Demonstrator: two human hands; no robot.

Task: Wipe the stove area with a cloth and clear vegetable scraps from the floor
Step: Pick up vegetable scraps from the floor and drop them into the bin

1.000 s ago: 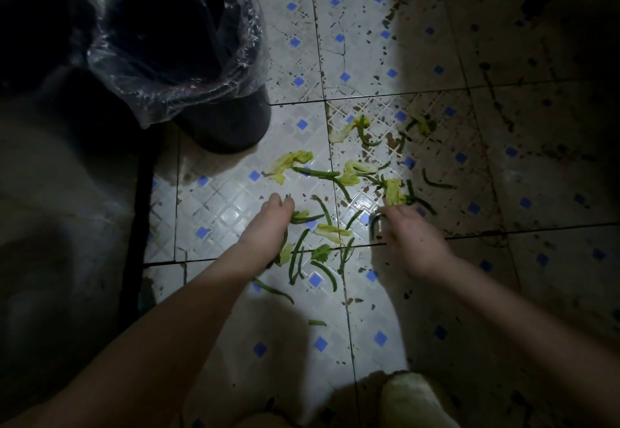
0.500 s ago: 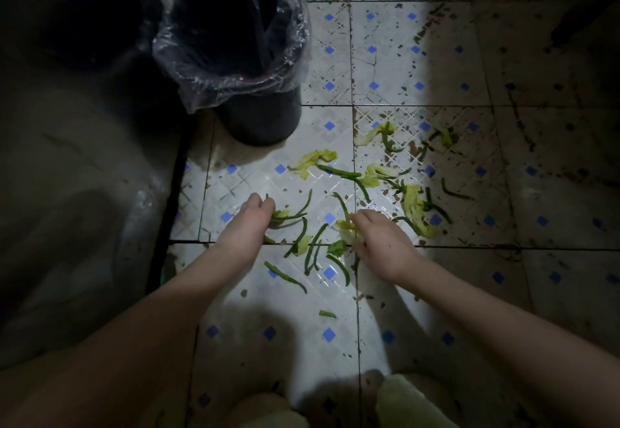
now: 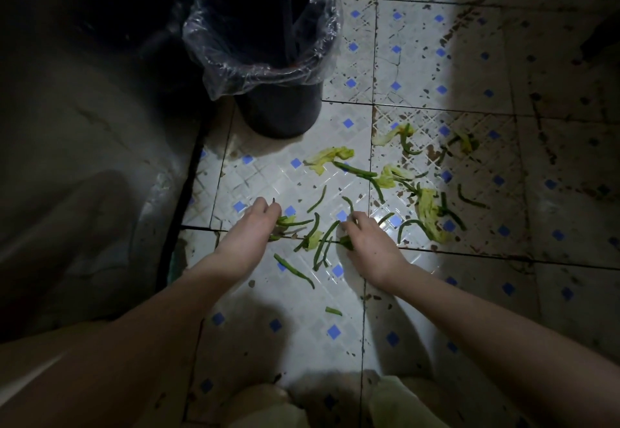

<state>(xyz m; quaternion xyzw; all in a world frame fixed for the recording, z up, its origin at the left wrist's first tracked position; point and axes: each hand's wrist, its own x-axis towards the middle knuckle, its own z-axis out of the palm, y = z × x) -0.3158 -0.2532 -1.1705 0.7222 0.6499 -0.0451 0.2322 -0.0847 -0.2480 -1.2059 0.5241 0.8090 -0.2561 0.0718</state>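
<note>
Green bean strips (image 3: pixel 321 243) and pale yellow-green leaf scraps (image 3: pixel 330 156) lie scattered over the white floor tiles (image 3: pixel 302 297) with blue diamonds. My left hand (image 3: pixel 250 229) rests low on the floor, its fingers curled round a few green scraps at its right side. My right hand (image 3: pixel 367 239) is a short way to the right, fingers bent over bean strips and a leaf bit beneath it. A small heap of strips lies between the two hands. More leaf (image 3: pixel 429 213) and beans lie further right.
A dark bin (image 3: pixel 278 105) lined with a clear plastic bag (image 3: pixel 214 55) stands just beyond the scraps, upper middle. A dark cabinet or wall face (image 3: pixel 84 125) runs along the left. The tiles at right are stained and in shadow. My knees show at the bottom edge.
Both hands have drawn closer together, raking scraps toward the middle. My right hand slid left from the yellow leaf piece; the view has shifted so the bin sits more central.
</note>
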